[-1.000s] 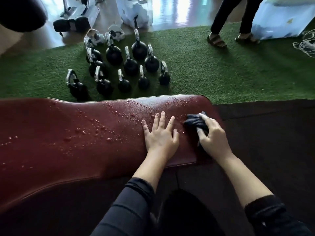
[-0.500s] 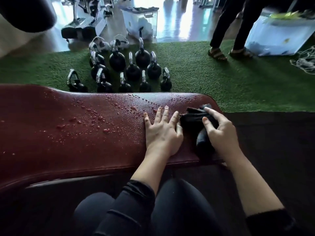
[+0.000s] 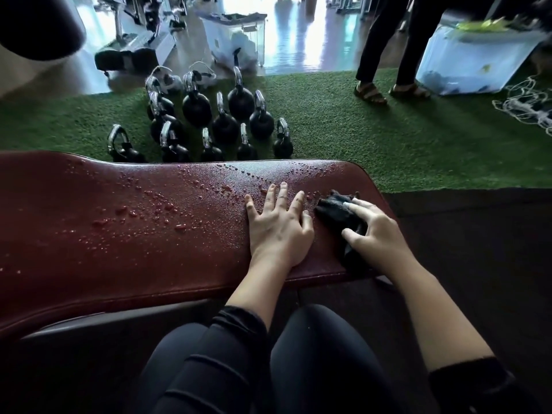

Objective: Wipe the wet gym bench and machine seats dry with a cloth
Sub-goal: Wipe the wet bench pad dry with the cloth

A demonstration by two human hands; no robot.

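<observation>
The dark, crumpled cloth (image 3: 339, 212) lies bunched at the right end of the counter (image 3: 119, 234), a padded, glossy maroon slab with rounded corners. The right hand (image 3: 376, 234) presses on the cloth, its fingers (image 3: 357, 206) spread over the folds and hiding much of it. The left hand (image 3: 279, 227) rests flat just beside it, fingers straight and fanned apart. Beaded water drops (image 3: 167, 206) speckle the vinyl leftward; the counter's left end is cut off. Beyond, black kettlebells (image 3: 224, 121) with shiny handles stand on green turf (image 3: 358, 138), the nearest partly hidden behind the counter's far edge.
</observation>
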